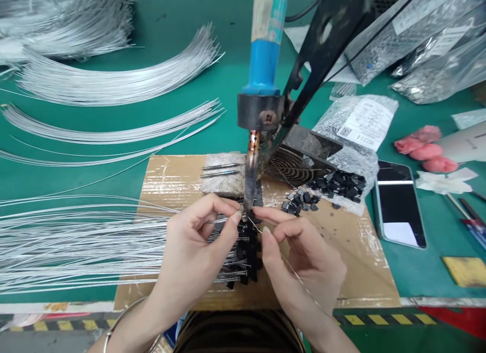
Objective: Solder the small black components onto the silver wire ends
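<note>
A blue soldering iron (pixel 266 64) hangs tip down in a black stand (pixel 319 44). Right beside its tip, my left hand (pixel 197 247) is closed in a pinch on something small, mostly covered by the fingertips; a bit of shiny metal shows there. My right hand (pixel 304 262) pinches thin solder wire (pixel 255 224), whose end reaches toward the iron tip and whose length trails down over the palm. Below the fingertips lies a row of black connectors (pixel 250 252) on white wires (pixel 94 241), which stretch left under my left hand.
Cardboard (pixel 364 272) covers the work area. Loose black pieces (pixel 299 201) lie right of the iron, near a plastic bag (pixel 357 125). More wire bundles (pixel 114 85) lie at upper left. A phone (pixel 400 204) and a yellow sponge (pixel 463 271) are at right.
</note>
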